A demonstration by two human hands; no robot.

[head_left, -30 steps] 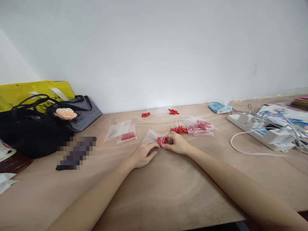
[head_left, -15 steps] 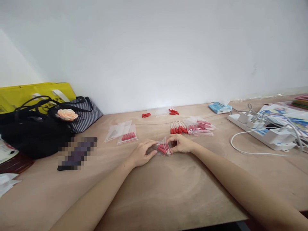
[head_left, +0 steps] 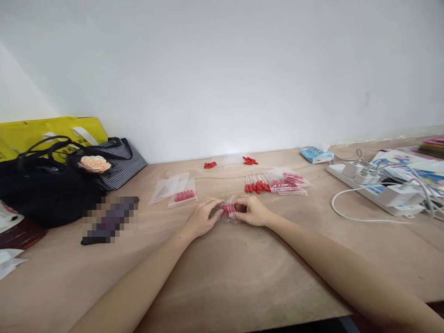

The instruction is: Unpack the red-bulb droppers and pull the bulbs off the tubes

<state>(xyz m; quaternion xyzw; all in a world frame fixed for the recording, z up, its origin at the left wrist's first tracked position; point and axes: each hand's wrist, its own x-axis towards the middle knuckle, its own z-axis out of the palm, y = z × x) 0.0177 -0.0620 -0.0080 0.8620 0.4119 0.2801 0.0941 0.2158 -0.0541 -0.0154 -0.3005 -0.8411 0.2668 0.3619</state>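
Between my hands is a small clear zip-lock bag with red pieces inside, held just above the table or resting on it; I cannot tell which. My left hand grips its left side between thumb and fingers. My right hand pinches the other side, near the zip edge. Beyond my right hand lies a row of red-headed sticks, beside a pile of filled zip-lock bags. Past my left hand, another bag with red-headed pieces lies by flat clear bags.
Small red pieces and more red pieces lie near the wall. At right are a tissue pack and a white power strip with looping cables. Handbags stand at left, near a dark pixelated object.
Both hands and the bag have shifted slightly left. My left thumb now overlaps the bag's red contents more closely, and my hands are nearer each other.
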